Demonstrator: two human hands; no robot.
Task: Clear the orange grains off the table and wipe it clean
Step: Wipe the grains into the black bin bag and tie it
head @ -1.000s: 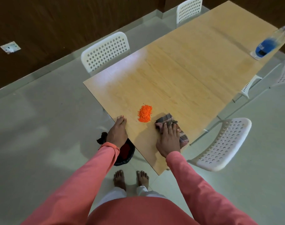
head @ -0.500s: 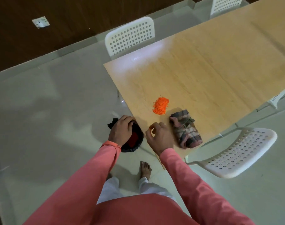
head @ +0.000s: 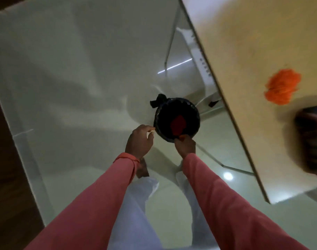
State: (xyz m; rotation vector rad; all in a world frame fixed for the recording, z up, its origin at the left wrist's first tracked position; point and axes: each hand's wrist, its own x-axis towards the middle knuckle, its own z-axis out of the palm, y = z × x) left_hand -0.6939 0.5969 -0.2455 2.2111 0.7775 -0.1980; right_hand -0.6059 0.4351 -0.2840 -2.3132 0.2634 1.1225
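Up on the table (head: 244, 51), orange grains (head: 283, 88), well apart from both hands

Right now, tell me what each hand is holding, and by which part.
Both hands are at the near rim of the bin. The right hand seems to grip the rim; the left hand is curled beside it, its hold unclear through the blur.

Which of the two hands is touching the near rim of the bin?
The right hand: its fingers reach the near rim of the bin. The left hand is at the bin's left side, fingers curled.
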